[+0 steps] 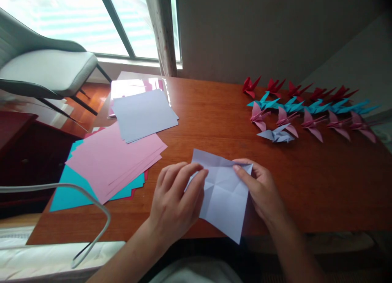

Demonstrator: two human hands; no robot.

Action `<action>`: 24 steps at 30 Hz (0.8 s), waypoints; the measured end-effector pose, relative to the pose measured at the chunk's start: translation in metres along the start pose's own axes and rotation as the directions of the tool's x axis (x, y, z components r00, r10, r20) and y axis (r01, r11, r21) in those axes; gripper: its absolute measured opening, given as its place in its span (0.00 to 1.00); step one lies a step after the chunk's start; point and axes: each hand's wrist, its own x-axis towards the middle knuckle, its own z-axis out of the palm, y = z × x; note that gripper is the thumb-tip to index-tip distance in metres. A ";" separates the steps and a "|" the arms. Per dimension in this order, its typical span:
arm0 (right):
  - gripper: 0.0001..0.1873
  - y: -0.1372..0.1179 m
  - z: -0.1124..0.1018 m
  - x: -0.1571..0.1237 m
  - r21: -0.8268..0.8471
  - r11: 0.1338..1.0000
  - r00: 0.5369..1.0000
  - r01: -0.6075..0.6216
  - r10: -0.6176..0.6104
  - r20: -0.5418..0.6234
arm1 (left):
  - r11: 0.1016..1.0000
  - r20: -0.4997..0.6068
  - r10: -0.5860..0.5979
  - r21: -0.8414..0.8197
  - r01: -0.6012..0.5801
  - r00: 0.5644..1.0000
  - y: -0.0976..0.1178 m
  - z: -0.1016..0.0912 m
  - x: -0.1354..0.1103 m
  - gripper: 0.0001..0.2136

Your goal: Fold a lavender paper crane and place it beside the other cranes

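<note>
A creased, pale lavender square sheet of paper [225,193] is held tilted just above the table's front edge. Fold lines cross at its middle. My right hand [260,187] grips its upper right corner, thumb on the front face and fingers behind. In front of the sheet's left side is my left hand [177,193], its fingers curled and the thumb and index tips close together. Whether anything is pinched between those tips is hidden. Beyond my right hand sits a lavender paper crane [277,134], closest to me among rows of folded cranes.
Red cranes [275,87], blue cranes [292,105] and pink cranes [312,123] line the wooden table [208,115] at back right. Stacked lavender sheets [145,115], pink sheets [113,156] and blue sheets [72,189] lie left. A white cable [105,211] loops at front left.
</note>
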 end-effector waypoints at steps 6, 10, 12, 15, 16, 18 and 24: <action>0.14 0.002 -0.004 -0.003 -0.199 0.974 0.994 0.107 -0.098 0.052 | 0.989 0.293 0.045 0.121 -0.084 0.955 -0.003 0.008 0.002 0.13; 0.09 0.005 -0.001 -0.008 -0.411 0.846 0.936 0.341 -0.344 0.070 | 0.984 0.385 -0.002 0.166 -0.067 0.923 -0.007 0.010 0.000 0.17; 0.09 0.007 0.000 -0.011 -0.489 0.745 0.879 0.454 -0.463 0.110 | 0.980 0.408 -0.029 0.192 -0.055 0.913 -0.007 0.009 -0.001 0.20; 0.11 0.012 0.000 -0.013 -0.590 0.561 0.776 0.581 -0.601 0.192 | 0.973 0.421 -0.058 0.226 -0.043 0.905 -0.009 0.006 -0.001 0.22; 0.11 0.013 0.000 -0.014 -0.630 0.492 0.745 0.600 -0.632 0.216 | 0.971 0.427 -0.066 0.236 -0.041 0.902 -0.009 0.005 0.000 0.23; 0.12 0.016 -0.002 -0.015 -0.714 0.371 0.711 0.594 -0.658 0.249 | 0.967 0.436 -0.076 0.252 -0.041 0.897 -0.011 0.003 0.001 0.24; 0.17 0.021 -0.003 -0.022 -0.815 0.173 0.697 0.553 -0.633 0.338 | 0.959 0.451 -0.082 0.280 -0.053 0.889 -0.013 0.002 0.004 0.27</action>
